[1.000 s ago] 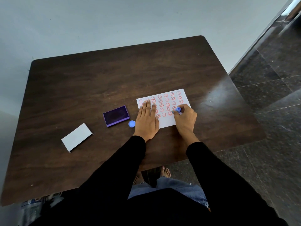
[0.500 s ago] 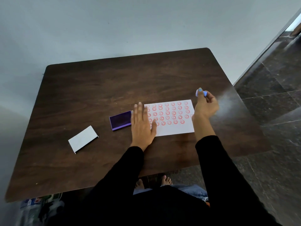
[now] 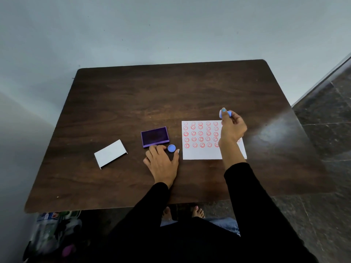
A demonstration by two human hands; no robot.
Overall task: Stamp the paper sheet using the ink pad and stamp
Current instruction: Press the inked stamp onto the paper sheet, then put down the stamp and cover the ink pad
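Note:
A white paper sheet [image 3: 201, 152] lies on the dark wooden table [image 3: 171, 95], covered in rows of red smiley prints. My right hand [image 3: 232, 129] hovers above the sheet's far right corner, gripping a small blue stamp [image 3: 225, 113] between fingers and thumb. An open purple ink pad [image 3: 155, 136] sits left of the sheet. Just in front of it lies a round blue stamp cap [image 3: 171, 148]. My left hand [image 3: 162, 161] rests on the table there, fingers spread around the cap and touching the pad's near edge, holding nothing.
A white ink pad lid [image 3: 110, 153] lies on the table's left side. Under the near left corner of the table there are bags and a bottle [image 3: 51, 232]. My bare feet [image 3: 182, 213] show below the near edge. Dark tiled floor [image 3: 322, 149] runs along the right.
My right hand lifted the stamp off the sheet and raised it over the far right corner. My left hand slid off the paper, leftward, to the cap and ink pad.

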